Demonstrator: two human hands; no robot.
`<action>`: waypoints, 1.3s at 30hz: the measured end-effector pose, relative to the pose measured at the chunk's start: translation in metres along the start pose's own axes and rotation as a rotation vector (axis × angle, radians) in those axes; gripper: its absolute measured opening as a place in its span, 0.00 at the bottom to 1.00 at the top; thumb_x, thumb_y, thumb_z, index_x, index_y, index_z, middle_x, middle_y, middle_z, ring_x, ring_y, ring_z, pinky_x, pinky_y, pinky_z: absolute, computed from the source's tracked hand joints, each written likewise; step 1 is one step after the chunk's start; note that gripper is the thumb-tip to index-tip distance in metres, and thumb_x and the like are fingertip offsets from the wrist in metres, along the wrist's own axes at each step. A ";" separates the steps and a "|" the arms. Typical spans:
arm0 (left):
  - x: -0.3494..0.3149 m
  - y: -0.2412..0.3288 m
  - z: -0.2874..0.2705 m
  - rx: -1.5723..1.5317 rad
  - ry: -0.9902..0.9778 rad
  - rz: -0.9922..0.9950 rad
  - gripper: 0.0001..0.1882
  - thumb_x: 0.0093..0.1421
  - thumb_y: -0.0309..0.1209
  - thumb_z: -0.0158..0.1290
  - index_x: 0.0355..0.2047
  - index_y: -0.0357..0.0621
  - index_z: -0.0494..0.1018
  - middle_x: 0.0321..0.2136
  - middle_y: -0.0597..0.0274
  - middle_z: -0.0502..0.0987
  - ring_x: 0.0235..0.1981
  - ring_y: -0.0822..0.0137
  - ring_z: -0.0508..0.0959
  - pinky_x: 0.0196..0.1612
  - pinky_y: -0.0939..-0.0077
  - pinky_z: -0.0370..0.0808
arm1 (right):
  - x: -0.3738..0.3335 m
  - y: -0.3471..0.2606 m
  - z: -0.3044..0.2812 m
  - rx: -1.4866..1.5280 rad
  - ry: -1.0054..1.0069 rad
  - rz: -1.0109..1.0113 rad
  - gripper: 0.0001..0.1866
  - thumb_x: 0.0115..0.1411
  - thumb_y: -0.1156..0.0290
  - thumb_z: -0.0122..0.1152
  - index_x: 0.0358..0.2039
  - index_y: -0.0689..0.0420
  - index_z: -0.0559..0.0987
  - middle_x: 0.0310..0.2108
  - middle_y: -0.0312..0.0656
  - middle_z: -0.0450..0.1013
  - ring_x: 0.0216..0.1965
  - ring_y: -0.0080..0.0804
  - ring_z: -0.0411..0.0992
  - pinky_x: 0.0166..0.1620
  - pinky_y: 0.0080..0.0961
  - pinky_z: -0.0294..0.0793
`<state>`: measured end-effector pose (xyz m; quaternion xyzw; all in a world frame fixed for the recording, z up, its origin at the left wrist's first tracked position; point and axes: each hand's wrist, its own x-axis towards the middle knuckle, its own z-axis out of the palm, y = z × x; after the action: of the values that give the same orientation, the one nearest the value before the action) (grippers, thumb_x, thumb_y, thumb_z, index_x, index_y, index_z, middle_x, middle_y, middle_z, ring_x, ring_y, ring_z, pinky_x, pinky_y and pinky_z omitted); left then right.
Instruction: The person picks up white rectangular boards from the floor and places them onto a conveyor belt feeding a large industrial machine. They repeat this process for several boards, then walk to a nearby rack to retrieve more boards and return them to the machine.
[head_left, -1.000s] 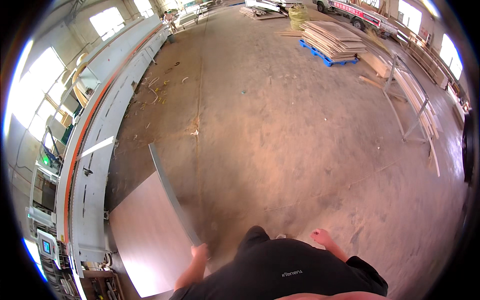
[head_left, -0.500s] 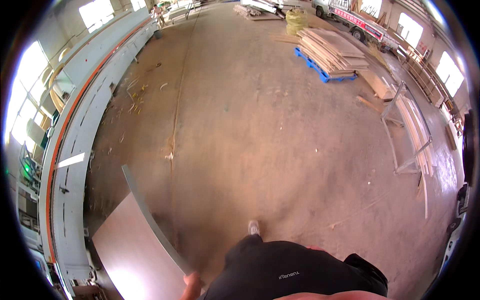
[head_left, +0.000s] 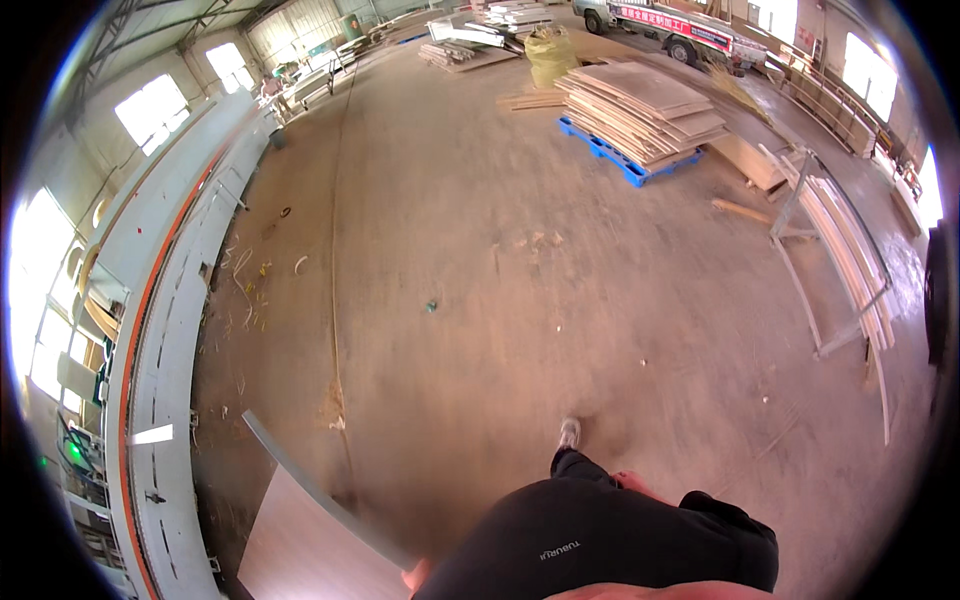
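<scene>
At the lower edge my left hand (head_left: 417, 576) is closed on the near end of a large flat panel (head_left: 315, 550). The panel has a pale, shiny face and a grey edge (head_left: 320, 492), and it slants up and away to the left. Its lower part runs out of view. My right hand (head_left: 640, 486) shows only in part past the front of my black shirt (head_left: 570, 540); its fingers are too hidden to read, and I see nothing in it.
A long white machine (head_left: 170, 370) with an orange strip runs along the left. Stacked boards (head_left: 640, 100) lie on a blue pallet (head_left: 605, 150) ahead right, beside a yellowish sack (head_left: 549, 58). A metal rack (head_left: 835, 240) with long strips stands right. A truck (head_left: 680, 30) is parked far back.
I have stepped forward; the pallet, rack and machine appear lower in view. The panel has come along in my left hand and sits lower. More of my right hand shows.
</scene>
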<state>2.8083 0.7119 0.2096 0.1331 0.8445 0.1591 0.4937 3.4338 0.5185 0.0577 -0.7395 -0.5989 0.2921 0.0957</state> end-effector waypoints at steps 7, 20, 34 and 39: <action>-0.002 0.168 0.124 0.640 -0.081 0.367 0.27 0.63 0.47 0.57 0.61 0.56 0.76 0.60 0.59 0.79 0.62 0.57 0.77 0.56 0.56 0.76 | 0.216 0.077 -0.234 0.775 -0.103 0.648 0.18 0.69 0.54 0.64 0.41 0.57 0.82 0.32 0.37 0.82 0.29 0.27 0.79 0.31 0.28 0.78; 0.009 0.525 0.427 -0.370 0.260 -0.050 0.21 0.53 0.22 0.61 0.49 0.33 0.77 0.37 0.52 0.81 0.33 0.55 0.81 0.34 0.51 0.80 | 0.551 0.170 -0.449 0.735 -0.006 0.622 0.18 0.70 0.53 0.61 0.47 0.54 0.84 0.37 0.37 0.84 0.35 0.27 0.82 0.37 0.30 0.80; 0.058 0.919 0.677 -0.331 0.138 0.033 0.24 0.55 0.25 0.62 0.52 0.34 0.73 0.44 0.51 0.77 0.44 0.51 0.80 0.38 0.50 0.80 | 0.820 0.245 -0.582 0.486 -0.164 0.332 0.16 0.64 0.60 0.62 0.49 0.52 0.84 0.42 0.46 0.83 0.42 0.36 0.83 0.47 0.34 0.81; 0.048 1.042 0.768 -0.437 0.246 -0.012 0.23 0.57 0.24 0.62 0.53 0.36 0.72 0.45 0.54 0.78 0.44 0.51 0.80 0.40 0.46 0.80 | 1.042 0.354 -0.619 -0.065 -0.257 -0.084 0.15 0.51 0.69 0.73 0.40 0.51 0.79 0.37 0.38 0.82 0.44 0.37 0.81 0.45 0.38 0.80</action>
<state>3.5286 1.7878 0.2338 -0.0021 0.8446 0.3499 0.4053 4.1827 1.5348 0.0557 -0.6731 -0.6457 0.3605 0.0062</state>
